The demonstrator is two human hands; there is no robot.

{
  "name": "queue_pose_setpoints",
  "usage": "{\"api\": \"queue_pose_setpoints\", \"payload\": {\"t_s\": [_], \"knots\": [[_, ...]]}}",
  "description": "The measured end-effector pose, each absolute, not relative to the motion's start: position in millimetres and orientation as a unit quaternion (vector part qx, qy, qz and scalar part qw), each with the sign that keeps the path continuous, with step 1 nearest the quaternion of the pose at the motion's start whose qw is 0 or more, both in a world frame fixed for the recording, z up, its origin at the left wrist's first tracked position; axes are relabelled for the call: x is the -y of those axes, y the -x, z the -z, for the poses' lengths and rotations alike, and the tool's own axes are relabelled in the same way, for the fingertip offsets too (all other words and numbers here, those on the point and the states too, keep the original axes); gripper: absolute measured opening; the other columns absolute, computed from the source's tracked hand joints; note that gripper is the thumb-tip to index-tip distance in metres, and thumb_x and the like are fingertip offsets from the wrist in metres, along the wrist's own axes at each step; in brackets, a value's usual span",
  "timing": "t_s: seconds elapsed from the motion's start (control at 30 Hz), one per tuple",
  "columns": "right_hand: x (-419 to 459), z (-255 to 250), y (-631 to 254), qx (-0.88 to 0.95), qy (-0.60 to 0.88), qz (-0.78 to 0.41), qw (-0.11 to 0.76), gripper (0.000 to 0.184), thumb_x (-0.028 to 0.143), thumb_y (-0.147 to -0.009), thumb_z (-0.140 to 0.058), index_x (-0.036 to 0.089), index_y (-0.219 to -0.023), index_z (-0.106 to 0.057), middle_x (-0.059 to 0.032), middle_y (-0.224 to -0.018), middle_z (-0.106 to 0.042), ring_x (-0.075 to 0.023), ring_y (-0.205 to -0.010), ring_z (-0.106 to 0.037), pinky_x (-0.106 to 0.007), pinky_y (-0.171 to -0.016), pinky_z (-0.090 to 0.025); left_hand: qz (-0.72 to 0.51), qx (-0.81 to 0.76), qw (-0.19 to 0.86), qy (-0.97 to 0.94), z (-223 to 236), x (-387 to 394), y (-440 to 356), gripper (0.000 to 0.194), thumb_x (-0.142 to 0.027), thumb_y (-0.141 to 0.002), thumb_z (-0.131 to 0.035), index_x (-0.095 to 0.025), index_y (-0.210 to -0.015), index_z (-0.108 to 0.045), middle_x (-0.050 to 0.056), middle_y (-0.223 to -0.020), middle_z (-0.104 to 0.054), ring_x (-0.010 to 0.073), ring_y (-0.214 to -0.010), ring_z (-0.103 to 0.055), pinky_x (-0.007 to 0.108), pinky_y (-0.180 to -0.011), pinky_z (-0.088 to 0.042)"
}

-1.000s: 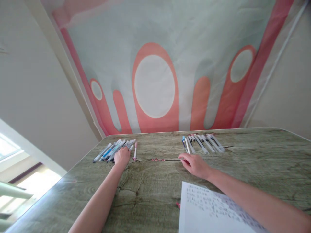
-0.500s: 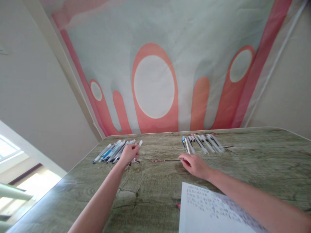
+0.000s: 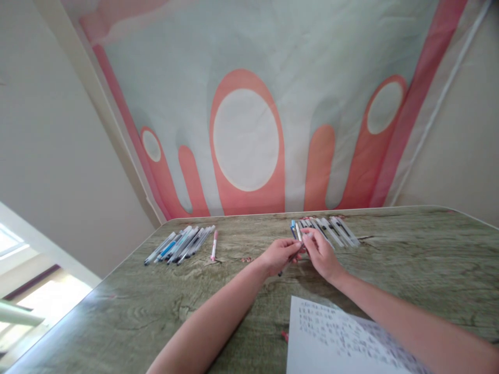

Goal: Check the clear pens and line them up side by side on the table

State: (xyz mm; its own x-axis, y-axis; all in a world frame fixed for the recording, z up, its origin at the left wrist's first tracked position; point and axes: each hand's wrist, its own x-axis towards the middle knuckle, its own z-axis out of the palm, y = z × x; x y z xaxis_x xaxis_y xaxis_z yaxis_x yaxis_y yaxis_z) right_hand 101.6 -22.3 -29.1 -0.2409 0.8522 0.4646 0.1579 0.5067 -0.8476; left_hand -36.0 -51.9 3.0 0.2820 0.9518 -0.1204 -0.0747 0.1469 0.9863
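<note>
Pen (image 3: pixel 281 272) slants between the two hands above the table (image 3: pixel 136 311), its dark end poking out below the left hand (image 3: pixel 281 255), whose thumb and fingers are closed around the shaft. The right hand (image 3: pixel 319 254) meets it at the upper end, fingers bent in and nearly together; whether they grip it too I cannot tell, as the fingertips overlap. Just behind the right hand lies a row of pens (image 3: pixel 342 231), with a blue-capped pen (image 3: pixel 292 227) at its left end. Well to the left is a cluster of pens (image 3: pixel 181 244), a pink-and-white pen (image 3: pixel 214 245) just beside it. Nearer the person lies a written sheet (image 3: pixel 327 343), partly covered by the right forearm (image 3: pixel 390 306)
</note>
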Motion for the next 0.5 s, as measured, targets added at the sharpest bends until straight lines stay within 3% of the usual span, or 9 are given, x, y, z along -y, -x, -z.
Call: {"api": "queue_pose_setpoints", "payload": {"t_s": [0.23, 0.37, 0.5], "knots": [[15, 27, -105, 0.675, 0.382, -0.317, 0.546, 0.037, 0.043, -0.086, -0.032, 0.017, -0.101, -0.054, -0.0074, -0.095, -0.060, -0.0189, -0.083, -0.055, -0.031, -0.074, -0.043, -0.424, -0.477, 0.594, -0.490, -9, 45, 12, 0.041, -0.051, -0.067, -0.055, -0.011, -0.075, -0.056, -0.006, -0.051, -0.038, 0.0022, -0.043, -0.027, 0.017, -0.041, -0.019], [17, 26, -105, 0.687, 0.374, -0.338, 0.523, 0.040, 0.042, -0.088, -0.028, 0.016, -0.104, -0.054, -0.0038, -0.074, -0.060, -0.0165, -0.065, -0.054, -0.029, -0.064, -0.043, -0.425, -0.479, 0.618, -0.456, -6, 49, 12, 0.040, -0.052, -0.068, -0.054, -0.012, -0.074, -0.052, -0.006, -0.055, -0.040, 0.0011, -0.041, -0.024, 0.018, -0.039, -0.015], [18, 26, -104, 0.702, 0.368, -0.335, 0.510, 0.040, 0.042, -0.087, -0.030, 0.015, -0.098, -0.058, -0.0034, -0.069, -0.059, -0.0167, -0.065, -0.053, -0.028, -0.063, -0.043, -0.427, -0.487, 0.615, -0.450, 1, 49, 15, 0.038, -0.050, -0.069, -0.054, -0.013, -0.072, -0.049, -0.004, -0.060, -0.044, 0.0011, -0.041, -0.027, 0.017, -0.039, -0.017]]}}
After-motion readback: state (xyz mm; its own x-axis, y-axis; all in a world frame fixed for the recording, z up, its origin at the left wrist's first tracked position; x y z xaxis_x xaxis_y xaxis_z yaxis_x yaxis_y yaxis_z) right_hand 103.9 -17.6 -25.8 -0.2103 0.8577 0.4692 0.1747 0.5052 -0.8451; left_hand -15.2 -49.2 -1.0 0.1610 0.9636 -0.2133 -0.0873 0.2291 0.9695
